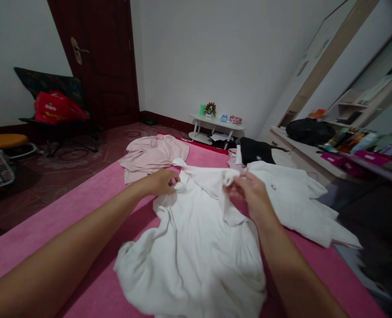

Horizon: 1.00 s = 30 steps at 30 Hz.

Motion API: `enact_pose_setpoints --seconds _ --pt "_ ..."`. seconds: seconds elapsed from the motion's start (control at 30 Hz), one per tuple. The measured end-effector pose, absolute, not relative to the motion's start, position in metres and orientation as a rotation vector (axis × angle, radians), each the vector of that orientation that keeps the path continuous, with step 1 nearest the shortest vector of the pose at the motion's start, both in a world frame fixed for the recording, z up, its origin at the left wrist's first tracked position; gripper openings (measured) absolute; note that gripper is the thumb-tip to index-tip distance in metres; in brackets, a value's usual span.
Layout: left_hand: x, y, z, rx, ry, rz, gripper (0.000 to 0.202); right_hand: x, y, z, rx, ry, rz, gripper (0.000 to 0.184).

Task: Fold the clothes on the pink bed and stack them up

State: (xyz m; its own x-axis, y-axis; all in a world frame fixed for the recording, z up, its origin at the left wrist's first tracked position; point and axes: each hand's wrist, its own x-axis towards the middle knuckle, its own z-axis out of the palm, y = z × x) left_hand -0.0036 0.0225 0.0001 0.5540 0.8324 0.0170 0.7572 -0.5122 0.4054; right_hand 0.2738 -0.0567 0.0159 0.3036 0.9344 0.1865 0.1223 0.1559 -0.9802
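Note:
A white collared shirt point(196, 238) lies crumpled on the pink bed cover point(66, 221) in front of me. My left hand point(161, 182) is closed on the shirt's fabric near the left side of the collar. My right hand point(250, 194) pinches the collar edge on the right side. Both arms reach forward over the bed. A second white garment point(298, 198) lies just to the right, touching the shirt.
A pale pink garment point(151, 155) and a black garment point(258, 151) lie at the far end of the bed. Beyond stand a small white table point(216, 124), a dark door point(99, 62), a chair with a red bag point(55, 108), and a cluttered counter point(315, 152) at right.

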Motion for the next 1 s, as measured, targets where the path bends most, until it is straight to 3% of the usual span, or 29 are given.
enact_pose_setpoints --seconds 0.1,0.17,0.4,0.57,0.87,1.0 --pt "-0.013 0.036 -0.001 2.392 1.524 0.537 0.032 0.308 -0.042 0.022 -1.119 -0.811 0.531 0.05" --pt "-0.015 0.04 -0.006 2.38 1.673 0.572 0.035 0.321 -0.036 0.015 -1.165 -0.748 0.431 0.06" --pt "-0.008 0.038 -0.026 2.402 1.717 0.523 0.044 0.294 -0.033 -0.044 -1.418 -1.333 0.568 0.036" --pt "-0.002 0.035 -0.04 2.399 1.794 0.445 0.038 0.285 -0.038 -0.069 -1.516 -2.027 0.217 0.031" --pt "0.004 0.022 -0.052 2.399 1.916 0.568 0.042 0.287 -0.039 -0.07 -1.543 -2.047 0.145 0.03" --pt "-0.005 0.023 -0.054 2.292 1.767 0.787 0.048 0.287 -0.052 -0.064 -1.563 -2.011 0.193 0.027"
